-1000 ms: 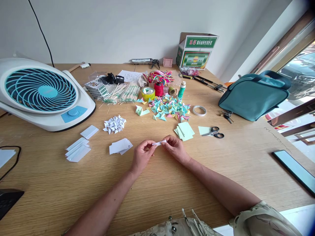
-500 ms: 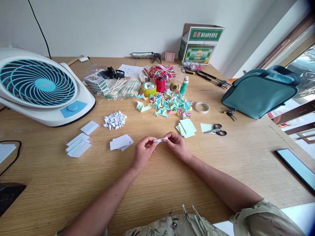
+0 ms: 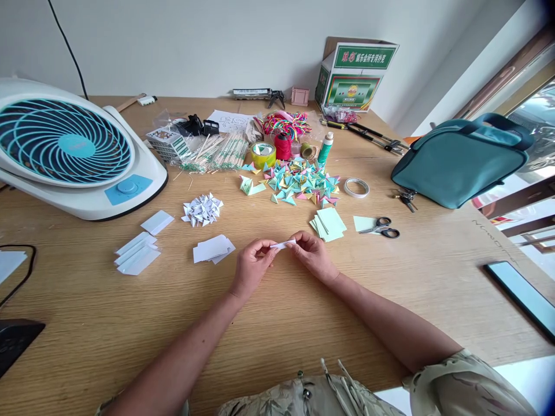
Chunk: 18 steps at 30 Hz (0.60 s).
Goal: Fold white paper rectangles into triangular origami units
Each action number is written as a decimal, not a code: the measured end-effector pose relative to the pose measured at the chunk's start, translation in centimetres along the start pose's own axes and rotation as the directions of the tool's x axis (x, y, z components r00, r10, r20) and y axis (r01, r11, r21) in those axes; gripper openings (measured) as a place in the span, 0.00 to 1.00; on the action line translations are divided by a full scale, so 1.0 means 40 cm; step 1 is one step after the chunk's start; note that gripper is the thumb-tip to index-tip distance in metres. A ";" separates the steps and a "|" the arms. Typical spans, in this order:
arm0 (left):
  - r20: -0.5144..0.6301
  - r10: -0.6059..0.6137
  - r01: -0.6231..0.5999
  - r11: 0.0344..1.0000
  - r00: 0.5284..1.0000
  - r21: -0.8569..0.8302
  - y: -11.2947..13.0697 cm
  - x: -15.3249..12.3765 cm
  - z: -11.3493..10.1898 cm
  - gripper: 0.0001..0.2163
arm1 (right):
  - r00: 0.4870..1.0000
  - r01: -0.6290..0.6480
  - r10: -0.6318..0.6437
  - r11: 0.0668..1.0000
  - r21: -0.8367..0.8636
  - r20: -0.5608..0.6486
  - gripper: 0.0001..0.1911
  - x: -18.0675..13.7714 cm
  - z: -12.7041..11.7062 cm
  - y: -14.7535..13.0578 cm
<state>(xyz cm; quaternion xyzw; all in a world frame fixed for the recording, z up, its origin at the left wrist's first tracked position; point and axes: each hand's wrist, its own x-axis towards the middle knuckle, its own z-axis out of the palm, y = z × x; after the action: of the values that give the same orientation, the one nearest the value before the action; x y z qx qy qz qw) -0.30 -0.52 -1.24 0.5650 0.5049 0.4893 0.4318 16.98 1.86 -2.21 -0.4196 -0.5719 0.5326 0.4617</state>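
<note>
A narrow strip of folded white paper (image 3: 282, 245) is pinched between my two hands, just above the table. My left hand (image 3: 254, 266) grips its left end with thumb and fingers. The right end sits between the thumb and fingers of my right hand (image 3: 315, 257). Left of my hands lie loose white paper slips (image 3: 212, 249), with a heap of small folded white paper pieces (image 3: 202, 210) behind them. Beyond my right hand is a stack of pale green paper slips (image 3: 329, 224), and beside it scissors (image 3: 384, 227) rest on another green slip.
Coloured folded paper pieces (image 3: 299, 182) are heaped mid-table, near a tape roll (image 3: 356, 188) and a glue bottle (image 3: 325, 149). A fan (image 3: 78, 156) stands at left. More white slips (image 3: 139, 254) lie before it. A teal bag (image 3: 459, 162) and a phone (image 3: 522, 297) are at right.
Both hands keep their pinch on the white paper, in nearly the same place. The whole view has shifted very slightly; nothing on the table has visibly moved.
</note>
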 end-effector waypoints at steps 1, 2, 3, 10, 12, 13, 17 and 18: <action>0.000 0.000 0.000 1.000 1.000 0.001 -0.001 0.000 0.000 0.09 | 1.000 -0.001 0.001 1.000 0.002 -0.001 0.17 0.000 0.000 -0.001; 0.000 0.000 0.000 1.000 1.000 0.003 -0.001 0.000 0.000 0.09 | 1.000 -0.001 0.001 1.000 0.006 -0.003 0.18 0.000 0.001 -0.002; 0.001 0.001 -0.001 1.000 1.000 0.007 -0.002 0.000 0.000 0.09 | 1.000 -0.001 0.001 1.000 0.009 -0.006 0.18 0.000 0.001 -0.003; -0.002 0.022 -0.022 0.999 1.000 0.028 -0.003 0.001 0.000 0.09 | 1.000 -0.002 0.002 1.000 0.018 -0.008 0.17 -0.002 0.003 -0.012; 0.000 0.019 -0.020 0.999 1.000 0.025 -0.001 0.001 -0.001 0.09 | 1.000 -0.004 0.005 1.000 0.022 -0.014 0.18 -0.001 0.004 -0.013; 0.002 0.017 -0.017 1.000 1.000 0.023 0.000 0.001 -0.001 0.09 | 1.000 -0.004 0.005 1.000 0.022 -0.017 0.18 -0.001 0.005 -0.013; 0.001 0.012 -0.012 1.000 1.000 0.022 0.002 0.001 -0.001 0.09 | 1.000 0.000 0.000 1.000 0.014 -0.023 0.19 0.000 0.006 -0.016; 0.002 0.012 -0.012 1.000 1.000 0.022 0.002 0.001 0.000 0.09 | 1.000 -0.001 0.001 1.000 0.014 -0.023 0.18 0.000 0.006 -0.017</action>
<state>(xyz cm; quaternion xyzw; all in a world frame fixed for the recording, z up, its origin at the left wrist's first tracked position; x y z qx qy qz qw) -0.31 -0.50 -1.15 0.5733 0.5065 0.4857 0.4229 16.78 1.75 -1.53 -0.4228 -0.5626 0.5320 0.4709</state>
